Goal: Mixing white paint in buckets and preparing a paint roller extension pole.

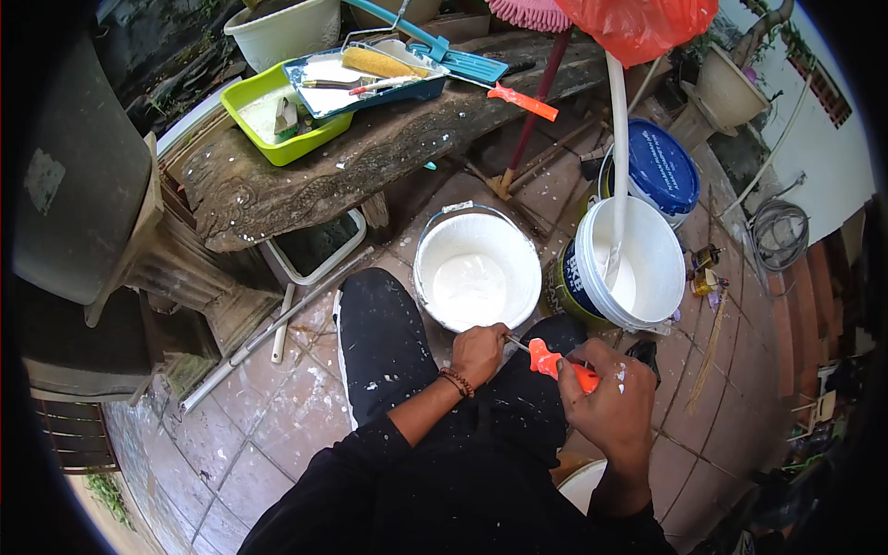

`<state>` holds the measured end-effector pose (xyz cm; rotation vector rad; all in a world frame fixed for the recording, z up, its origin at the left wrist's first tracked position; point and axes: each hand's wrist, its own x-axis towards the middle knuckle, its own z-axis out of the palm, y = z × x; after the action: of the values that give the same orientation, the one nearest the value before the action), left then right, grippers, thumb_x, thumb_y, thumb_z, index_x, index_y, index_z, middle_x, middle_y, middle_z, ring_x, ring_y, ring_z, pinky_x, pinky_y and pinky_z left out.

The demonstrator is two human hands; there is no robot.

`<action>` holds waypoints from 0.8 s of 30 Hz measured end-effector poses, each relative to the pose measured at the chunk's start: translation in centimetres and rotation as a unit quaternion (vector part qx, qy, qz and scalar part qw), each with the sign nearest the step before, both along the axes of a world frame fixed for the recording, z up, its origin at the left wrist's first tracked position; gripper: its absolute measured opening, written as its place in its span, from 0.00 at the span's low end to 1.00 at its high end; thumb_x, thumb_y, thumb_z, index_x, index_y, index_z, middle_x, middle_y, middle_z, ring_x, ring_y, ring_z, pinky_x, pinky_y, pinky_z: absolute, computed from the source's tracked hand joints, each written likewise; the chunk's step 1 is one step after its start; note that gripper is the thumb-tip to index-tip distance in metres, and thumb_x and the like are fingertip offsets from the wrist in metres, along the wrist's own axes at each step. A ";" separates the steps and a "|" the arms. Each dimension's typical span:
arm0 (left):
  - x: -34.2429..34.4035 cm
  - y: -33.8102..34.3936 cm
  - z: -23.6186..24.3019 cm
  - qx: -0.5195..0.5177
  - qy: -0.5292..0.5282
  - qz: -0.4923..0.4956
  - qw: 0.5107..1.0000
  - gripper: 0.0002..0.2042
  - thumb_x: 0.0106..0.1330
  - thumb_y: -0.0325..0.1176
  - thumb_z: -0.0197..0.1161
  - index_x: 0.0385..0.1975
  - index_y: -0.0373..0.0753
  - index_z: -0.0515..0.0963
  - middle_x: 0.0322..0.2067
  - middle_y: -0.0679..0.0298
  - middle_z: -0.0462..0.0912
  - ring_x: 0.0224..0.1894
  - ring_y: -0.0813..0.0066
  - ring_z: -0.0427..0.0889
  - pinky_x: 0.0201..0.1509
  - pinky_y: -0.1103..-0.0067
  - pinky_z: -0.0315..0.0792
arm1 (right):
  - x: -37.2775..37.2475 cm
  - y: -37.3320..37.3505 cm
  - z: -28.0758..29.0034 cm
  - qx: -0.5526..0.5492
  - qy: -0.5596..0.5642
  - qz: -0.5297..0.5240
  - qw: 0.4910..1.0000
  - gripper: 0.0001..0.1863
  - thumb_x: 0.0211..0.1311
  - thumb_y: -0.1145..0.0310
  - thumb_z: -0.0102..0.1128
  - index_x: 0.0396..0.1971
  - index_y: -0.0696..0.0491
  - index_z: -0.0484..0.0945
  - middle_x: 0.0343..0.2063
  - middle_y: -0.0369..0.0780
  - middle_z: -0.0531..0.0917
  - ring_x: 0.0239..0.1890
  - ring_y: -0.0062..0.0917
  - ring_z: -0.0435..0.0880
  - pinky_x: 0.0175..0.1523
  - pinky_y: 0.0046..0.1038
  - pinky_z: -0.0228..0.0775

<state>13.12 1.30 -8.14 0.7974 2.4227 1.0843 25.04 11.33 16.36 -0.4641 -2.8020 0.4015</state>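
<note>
My right hand (606, 393) is closed round the bright orange handle (546, 359) of a tool with a thin metal rod. The rod runs left to my left hand (479, 356), whose fingers are closed on its far end. That end is hidden, so the tool's kind cannot be told. Just beyond my left hand, between my knees, stands a white bucket (477, 268) with white paint in the bottom. Right of it is a taller paint bucket (638, 264) with a pale stick standing in white paint.
A rough wooden bench (370, 153) bears a green tray (319, 143) and a blue paint tray (435, 90) with a yellow roller and brushes. A blue-lidded bucket (661, 171) stands behind the taller one. A red plastic bag (638, 28) hangs above. A long pole (277, 328) lies on the paint-spotted tiles.
</note>
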 end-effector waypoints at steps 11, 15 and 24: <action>-2.8 -0.5 -1.9 -0.009 0.016 0.009 1.000 0.10 0.72 0.33 0.61 0.46 0.47 0.89 0.32 0.53 0.90 0.38 0.51 0.90 0.45 0.60 0.81 | 1.4 -1.9 -5.4 -0.003 0.051 0.031 0.998 0.09 0.59 0.66 0.72 0.28 0.50 0.79 0.23 0.39 0.81 0.23 0.37 0.84 0.26 0.36 0.74; -3.8 -0.2 -3.1 -0.011 0.025 0.016 0.999 0.09 0.70 0.35 0.63 0.45 0.49 0.89 0.31 0.52 0.89 0.38 0.49 0.90 0.45 0.59 0.81 | 2.3 -1.9 -7.7 -0.004 0.058 0.034 0.998 0.10 0.59 0.67 0.73 0.27 0.51 0.78 0.23 0.40 0.81 0.23 0.37 0.84 0.26 0.36 0.75; -4.8 -0.2 4.7 0.032 0.013 0.020 0.999 0.29 0.67 0.31 0.69 0.69 0.40 0.73 0.53 0.48 0.87 0.46 0.53 0.90 0.54 0.62 0.82 | 4.7 -2.6 -11.3 -0.059 0.075 0.018 0.995 0.08 0.59 0.68 0.72 0.33 0.53 0.82 0.27 0.41 0.83 0.27 0.39 0.86 0.32 0.35 0.78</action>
<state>8.28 1.08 -3.43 0.7910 2.4458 1.1803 29.70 8.75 5.07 -0.3914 -2.6555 0.5875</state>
